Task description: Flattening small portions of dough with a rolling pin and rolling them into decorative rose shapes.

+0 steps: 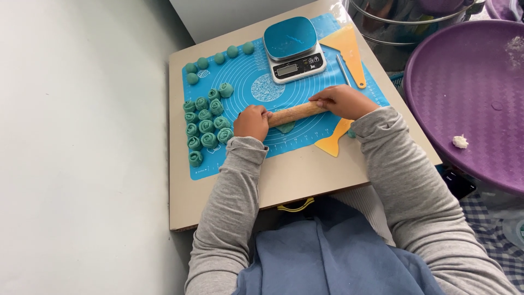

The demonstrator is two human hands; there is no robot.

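Fingers of both hands curled down over the ends of a wooden rolling pin (295,113): left hand (252,122) wraps the near-left end, right hand (343,101) covers the far-right end, knuckles up. Pin smooth, pale tan, lying slantwise across the middle of a blue silicone mat (245,82). Under the pin, a flattened piece of teal dough (285,127), only its lower edge showing.

Both forearms in grey knit sleeves, reaching in from the near edge of the beige board (305,175); wrists low, elbows out.

Left of the hands: a cluster of teal spiral dough rolls (206,125), ridged tops, packed touching. Beyond them, a curved row of smooth teal dough balls (218,58).

Far side of the mat: digital kitchen scale (293,48) with teal platform; beside it a yellow plastic scraper (347,52). A 2nd yellow scraper (334,143) sits near the right wrist. Purple woven-textured tray (464,93) off to the right.
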